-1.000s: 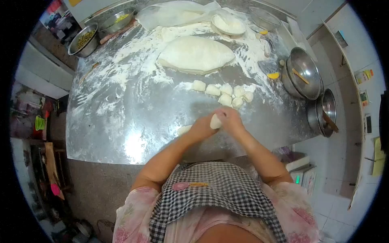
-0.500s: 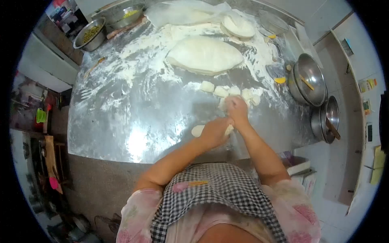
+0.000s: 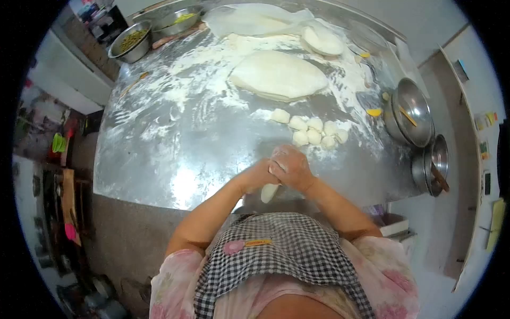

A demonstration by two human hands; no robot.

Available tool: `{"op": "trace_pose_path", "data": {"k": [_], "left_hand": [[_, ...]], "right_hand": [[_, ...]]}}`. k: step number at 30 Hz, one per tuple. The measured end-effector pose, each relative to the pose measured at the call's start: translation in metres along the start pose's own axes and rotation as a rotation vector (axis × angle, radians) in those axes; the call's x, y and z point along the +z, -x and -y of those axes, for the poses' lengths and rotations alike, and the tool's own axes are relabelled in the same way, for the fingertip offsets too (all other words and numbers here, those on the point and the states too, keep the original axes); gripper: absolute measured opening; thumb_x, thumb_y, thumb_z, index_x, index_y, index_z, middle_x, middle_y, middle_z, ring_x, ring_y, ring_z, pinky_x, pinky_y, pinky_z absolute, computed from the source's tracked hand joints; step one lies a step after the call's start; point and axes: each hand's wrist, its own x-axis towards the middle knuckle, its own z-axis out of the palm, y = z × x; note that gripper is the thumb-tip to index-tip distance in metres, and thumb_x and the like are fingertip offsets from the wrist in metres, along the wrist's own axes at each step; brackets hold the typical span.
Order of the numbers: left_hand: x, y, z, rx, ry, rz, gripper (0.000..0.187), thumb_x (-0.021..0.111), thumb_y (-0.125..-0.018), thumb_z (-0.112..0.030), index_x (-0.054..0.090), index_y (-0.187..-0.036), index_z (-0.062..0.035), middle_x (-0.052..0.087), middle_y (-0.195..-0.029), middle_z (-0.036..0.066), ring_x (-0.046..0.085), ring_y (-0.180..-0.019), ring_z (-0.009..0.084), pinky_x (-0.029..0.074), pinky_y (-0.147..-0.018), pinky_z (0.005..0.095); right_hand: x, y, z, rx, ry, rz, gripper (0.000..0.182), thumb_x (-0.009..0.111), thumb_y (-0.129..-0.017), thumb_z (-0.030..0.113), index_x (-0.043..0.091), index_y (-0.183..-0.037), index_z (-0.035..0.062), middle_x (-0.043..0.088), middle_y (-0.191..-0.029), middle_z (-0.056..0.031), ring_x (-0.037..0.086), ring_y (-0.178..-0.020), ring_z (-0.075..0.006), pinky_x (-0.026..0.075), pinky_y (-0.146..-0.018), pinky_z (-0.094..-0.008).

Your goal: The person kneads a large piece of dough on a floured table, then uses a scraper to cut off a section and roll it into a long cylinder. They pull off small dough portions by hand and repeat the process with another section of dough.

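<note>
My left hand (image 3: pixel 258 175) is wrapped round a roll of dough, and one pale end of the dough (image 3: pixel 269 193) hangs out below it near the table's front edge. Closed and pressed against it is my right hand (image 3: pixel 292 166), gripping at the upper end of the roll; the dough between the two hands is mostly hidden. Just beyond them several small dough pieces (image 3: pixel 314 124) lie grouped on the metal table (image 3: pixel 212 154), with one piece (image 3: pixel 280 115) a little apart at the left.
Behind the pieces lies a large folded dough sheet (image 3: pixel 279 75) on scattered flour. A bowl of flour (image 3: pixel 322 41) and a covered mass (image 3: pixel 257 20) stand at the back. Metal bowls (image 3: pixel 415 109) line the right edge; a bowl of green filling (image 3: pixel 133 42) is back left.
My right hand has come back from the dough pieces to my left hand, and one more piece lies in the group. The dough end now hangs downward instead of pointing left.
</note>
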Motion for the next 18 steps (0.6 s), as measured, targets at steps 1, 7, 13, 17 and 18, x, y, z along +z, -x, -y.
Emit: {"op": "trace_pose_path", "data": {"k": [1,7,13,17,18], "left_hand": [[0.008,0.007,0.002,0.03,-0.076,-0.111,0.036,0.068,-0.075,-0.013,0.062,-0.109,-0.0026,0.067,-0.101,0.012,0.061,-0.092,0.0188,0.049,-0.081,0.0323],[0.022,0.032,-0.03,0.117,-0.573,-0.117,0.044,0.067,-0.074,-0.016,0.058,-0.116,-0.0047,0.065,-0.102,0.014,0.061,-0.094,0.0284,0.048,-0.083,0.0369],[0.02,0.007,0.019,0.365,-0.918,-0.647,0.057,0.067,-0.076,-0.019,0.048,-0.127,-0.0048,0.062,-0.101,0.02,0.059,-0.093,0.0376,0.046,-0.083,0.045],[0.006,0.008,0.038,0.284,-0.952,-0.702,0.069,0.073,-0.073,-0.018,0.042,-0.133,-0.0034,0.062,-0.103,0.019,0.06,-0.095,0.0357,0.047,-0.083,0.0417],[0.004,0.012,0.021,0.125,-0.796,-0.663,0.067,0.074,-0.073,-0.019,0.045,-0.131,-0.0029,0.062,-0.107,0.019,0.06,-0.097,0.0345,0.048,-0.084,0.0399]], "right_hand": [[0.016,0.003,-0.006,0.031,-0.004,-0.037,0.015,0.059,-0.081,0.019,0.063,-0.076,0.005,0.06,-0.08,-0.0126,0.058,-0.076,-0.0327,0.047,-0.07,-0.0423],[0.046,-0.032,-0.086,0.043,0.463,0.07,0.019,0.058,-0.08,0.019,0.061,-0.071,0.0024,0.059,-0.079,-0.0141,0.058,-0.075,-0.0323,0.047,-0.067,-0.045],[0.041,0.004,-0.049,0.982,-0.65,0.0,0.029,0.055,-0.092,0.027,0.065,-0.092,-0.0004,0.063,-0.093,-0.0099,0.059,-0.094,-0.0187,0.049,-0.063,-0.0364],[0.051,0.013,-0.042,1.17,-0.994,0.075,0.026,0.056,-0.091,0.025,0.064,-0.099,0.0014,0.063,-0.093,-0.0072,0.059,-0.093,-0.0175,0.05,-0.066,-0.0374],[0.043,0.003,-0.036,1.127,-0.912,0.152,0.025,0.057,-0.089,0.024,0.064,-0.098,0.002,0.063,-0.092,-0.0073,0.06,-0.091,-0.0188,0.05,-0.067,-0.0384]]}}
